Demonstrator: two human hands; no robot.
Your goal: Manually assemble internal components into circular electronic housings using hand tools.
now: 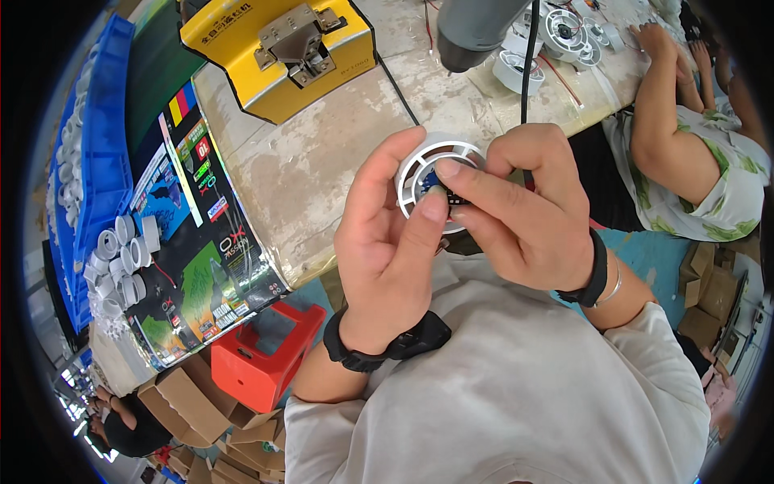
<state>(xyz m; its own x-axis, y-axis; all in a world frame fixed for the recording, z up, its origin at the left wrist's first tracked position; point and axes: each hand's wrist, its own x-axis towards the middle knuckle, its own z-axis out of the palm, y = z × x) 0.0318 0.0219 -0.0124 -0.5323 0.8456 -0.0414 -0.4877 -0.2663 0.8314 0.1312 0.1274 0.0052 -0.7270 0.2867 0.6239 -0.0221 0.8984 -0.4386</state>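
Observation:
A white round plastic housing (405, 179) with an open, spoked ring is held up in front of my chest, over the near edge of the table. My left hand (387, 242) is closed round its left side, with the thumb pressing near the centre. My right hand (524, 202) reaches in from the right, thumb and index finger pinching at a small dark part with blue on it (435, 179) in the middle of the housing. My fingers cover much of that part, so its exact kind is hidden.
A yellow machine (322, 77) with a metal hinged top stands at the far left. A grey rounded tool (476, 36) hangs above the table. White rings (121, 262) lie beside a blue bin (97, 137). A person (685, 153) sits at right, near more white housings (564, 36).

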